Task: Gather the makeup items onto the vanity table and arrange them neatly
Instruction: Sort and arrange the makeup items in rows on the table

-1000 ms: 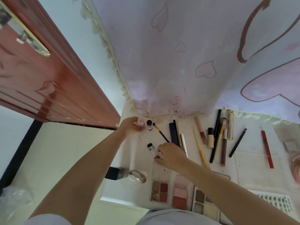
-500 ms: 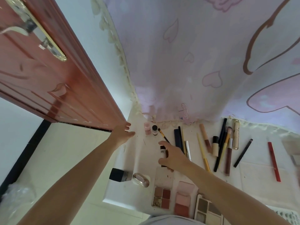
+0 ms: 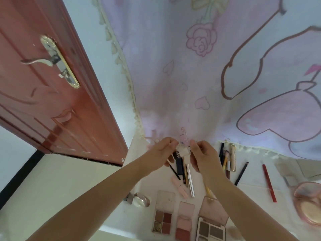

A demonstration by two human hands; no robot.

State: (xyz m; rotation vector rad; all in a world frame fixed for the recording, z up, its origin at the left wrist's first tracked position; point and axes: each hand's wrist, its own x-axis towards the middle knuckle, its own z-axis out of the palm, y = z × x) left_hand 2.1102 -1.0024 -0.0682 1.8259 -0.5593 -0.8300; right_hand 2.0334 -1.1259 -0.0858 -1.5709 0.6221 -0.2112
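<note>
nearest us, along the front edge of the white vanity table [image 3: 114,218], we see three open palettes side by side: a four-pan brown and red eyeshadow palette [image 3: 162,218], a pink blush palette [image 3: 184,222] and a grey-brown shadow palette [image 3: 211,229], lids up so the colours show. beyond them slim pencils and a pale pink tube [image 3: 179,187] lie roughly parallel, pointing away (a row in the making, we judge). above these, our left hand [image 3: 160,151] and right hand [image 3: 204,156] each pinch one end of a small white tube with a black cap [image 3: 181,153], lifted off the table, probably to check it before placing it. behind hangs a pale curtain with pink hearts [image 3: 199,84].
</note>
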